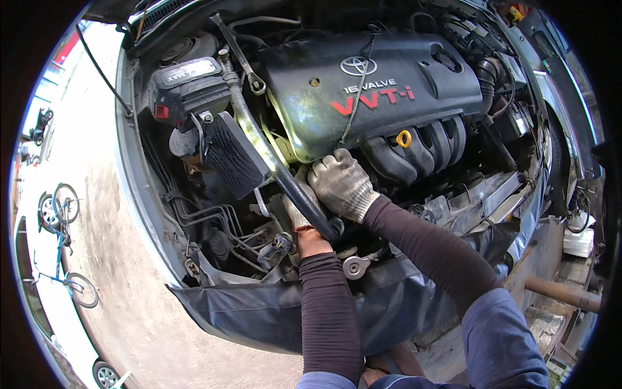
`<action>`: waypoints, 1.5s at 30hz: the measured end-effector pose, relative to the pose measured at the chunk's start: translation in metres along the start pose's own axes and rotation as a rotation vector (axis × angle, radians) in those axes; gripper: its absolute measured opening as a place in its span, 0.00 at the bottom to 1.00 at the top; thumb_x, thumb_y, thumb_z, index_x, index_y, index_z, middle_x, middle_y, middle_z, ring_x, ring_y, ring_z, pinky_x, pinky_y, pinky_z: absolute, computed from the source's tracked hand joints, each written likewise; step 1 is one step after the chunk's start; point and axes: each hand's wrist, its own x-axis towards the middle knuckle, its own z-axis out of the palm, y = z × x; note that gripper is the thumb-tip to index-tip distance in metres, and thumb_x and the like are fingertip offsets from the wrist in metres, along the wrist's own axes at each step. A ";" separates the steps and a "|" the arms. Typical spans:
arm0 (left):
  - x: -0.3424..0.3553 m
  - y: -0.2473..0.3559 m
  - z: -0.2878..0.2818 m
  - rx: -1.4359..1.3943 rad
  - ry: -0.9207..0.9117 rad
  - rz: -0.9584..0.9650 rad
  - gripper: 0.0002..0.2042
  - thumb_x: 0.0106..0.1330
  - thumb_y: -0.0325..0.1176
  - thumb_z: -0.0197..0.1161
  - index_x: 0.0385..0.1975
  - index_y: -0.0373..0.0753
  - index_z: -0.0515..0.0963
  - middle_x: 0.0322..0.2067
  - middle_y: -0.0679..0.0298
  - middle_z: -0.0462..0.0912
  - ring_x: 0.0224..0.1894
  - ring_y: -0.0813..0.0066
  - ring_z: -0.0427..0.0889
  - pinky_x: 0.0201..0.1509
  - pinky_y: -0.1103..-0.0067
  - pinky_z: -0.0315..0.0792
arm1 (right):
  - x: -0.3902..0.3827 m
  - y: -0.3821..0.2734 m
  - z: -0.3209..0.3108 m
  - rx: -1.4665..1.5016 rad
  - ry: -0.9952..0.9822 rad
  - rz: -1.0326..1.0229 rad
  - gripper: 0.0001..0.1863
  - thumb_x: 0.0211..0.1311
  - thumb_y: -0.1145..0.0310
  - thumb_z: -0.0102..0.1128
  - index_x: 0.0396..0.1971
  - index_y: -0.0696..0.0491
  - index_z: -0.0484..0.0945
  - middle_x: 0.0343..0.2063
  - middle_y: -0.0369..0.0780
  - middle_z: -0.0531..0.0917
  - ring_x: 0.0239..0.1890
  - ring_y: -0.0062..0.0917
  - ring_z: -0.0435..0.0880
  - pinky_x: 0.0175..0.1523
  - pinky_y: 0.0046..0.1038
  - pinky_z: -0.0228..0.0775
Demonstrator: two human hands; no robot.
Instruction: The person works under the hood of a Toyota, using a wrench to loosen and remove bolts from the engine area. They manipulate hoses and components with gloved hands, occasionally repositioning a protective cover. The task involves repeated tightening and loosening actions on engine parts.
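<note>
My right hand (341,185), in a pale knitted work glove, is closed at the lower left corner of the black engine cover (382,65). A thin dark cord (355,117) runs down over the cover and ends beside its knuckles; whatever its curled fingers hold is hidden. Just left of it, my left hand (295,206), gloved too, reaches down into the engine bay behind a thick black hose (295,191). Its fingers are out of sight. A long ratchet wrench (243,58) lies across the top left of the bay, its round head against the cover's edge.
The battery (188,91) and a tilted black ribbed panel (233,155) flank the hose. A radiator cap (354,267) sits near the front. A dark fender cover (253,311) drapes the car's front edge. At far left are a bicycle (65,259) and a white car (48,311).
</note>
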 end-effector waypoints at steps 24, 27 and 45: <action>-0.008 -0.003 -0.003 0.249 -0.091 0.144 0.19 0.81 0.38 0.51 0.56 0.29 0.81 0.49 0.49 0.87 0.50 0.62 0.82 0.60 0.70 0.73 | 0.002 0.007 -0.009 0.103 -0.093 0.025 0.08 0.57 0.65 0.63 0.34 0.49 0.87 0.35 0.37 0.86 0.47 0.30 0.86 0.58 0.38 0.72; -0.008 -0.002 -0.002 0.211 -0.065 0.105 0.19 0.81 0.38 0.51 0.56 0.29 0.81 0.49 0.49 0.87 0.50 0.62 0.82 0.60 0.70 0.73 | 0.004 0.016 -0.015 0.105 -0.164 -0.046 0.08 0.58 0.65 0.63 0.35 0.48 0.87 0.36 0.37 0.86 0.48 0.30 0.86 0.61 0.39 0.71; -0.010 0.012 0.006 0.080 -0.079 -0.029 0.21 0.80 0.39 0.51 0.57 0.29 0.82 0.50 0.53 0.89 0.50 0.66 0.84 0.60 0.72 0.74 | 0.011 0.015 -0.014 -0.010 -0.211 -0.173 0.08 0.61 0.64 0.61 0.34 0.49 0.87 0.32 0.36 0.88 0.43 0.29 0.87 0.55 0.34 0.72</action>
